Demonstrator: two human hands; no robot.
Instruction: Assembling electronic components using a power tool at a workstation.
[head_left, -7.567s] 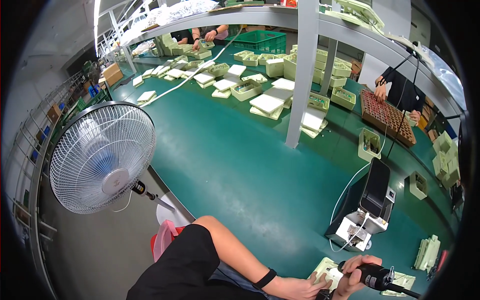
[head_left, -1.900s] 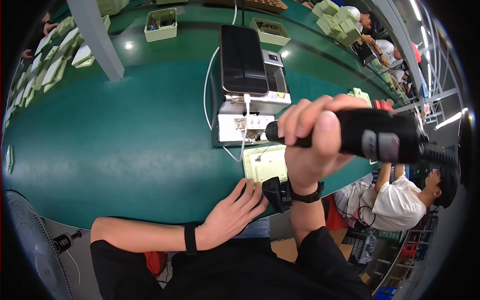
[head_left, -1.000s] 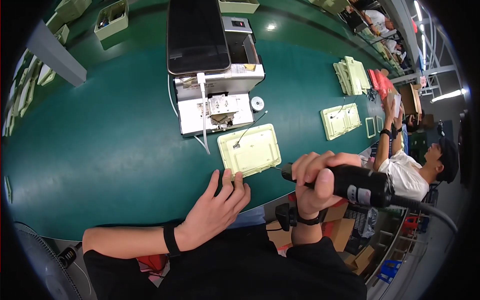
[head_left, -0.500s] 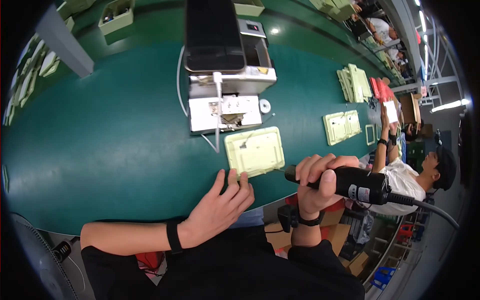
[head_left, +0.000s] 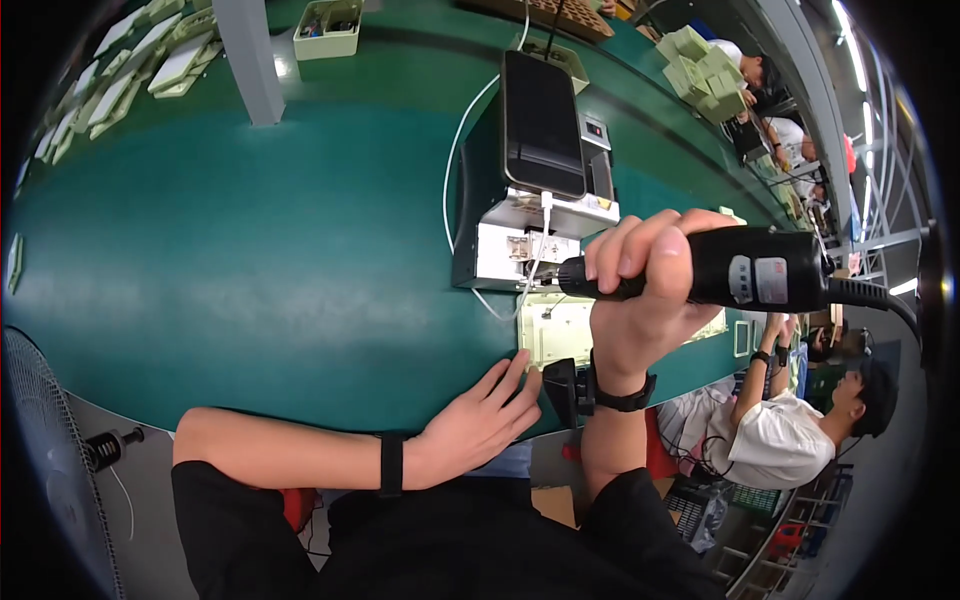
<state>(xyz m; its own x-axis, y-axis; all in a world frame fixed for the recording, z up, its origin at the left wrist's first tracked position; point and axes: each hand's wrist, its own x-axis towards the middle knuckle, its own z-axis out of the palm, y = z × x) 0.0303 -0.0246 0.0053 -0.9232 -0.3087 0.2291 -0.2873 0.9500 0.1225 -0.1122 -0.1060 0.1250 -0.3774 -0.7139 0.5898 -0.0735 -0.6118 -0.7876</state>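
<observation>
My right hand [head_left: 650,290] is wrapped round a black electric screwdriver [head_left: 745,270], held sideways with its nose pointing left. That nose is at the front of a small metal screw-feeder machine [head_left: 500,255]; the bit itself is hard to make out there. A pale green plastic panel [head_left: 545,335] lies on the table just in front of the machine, partly hidden by my right hand. My left hand [head_left: 480,425] rests open, its fingers spread and the fingertips at the panel's near left corner.
A black phone [head_left: 543,125] with a white cable stands against the machine. Pale green bins [head_left: 328,32] and stacked panels [head_left: 185,60] sit at the back, near a grey post [head_left: 248,60]. To the right, a co-worker in a white shirt [head_left: 780,435] works at the table; a fan [head_left: 50,480] stands at left.
The screwdriver in my right hand has moved up from the panel's near right corner to the machine's front. My left hand stays by the panel. The view has shifted, moving the scene rightward.
</observation>
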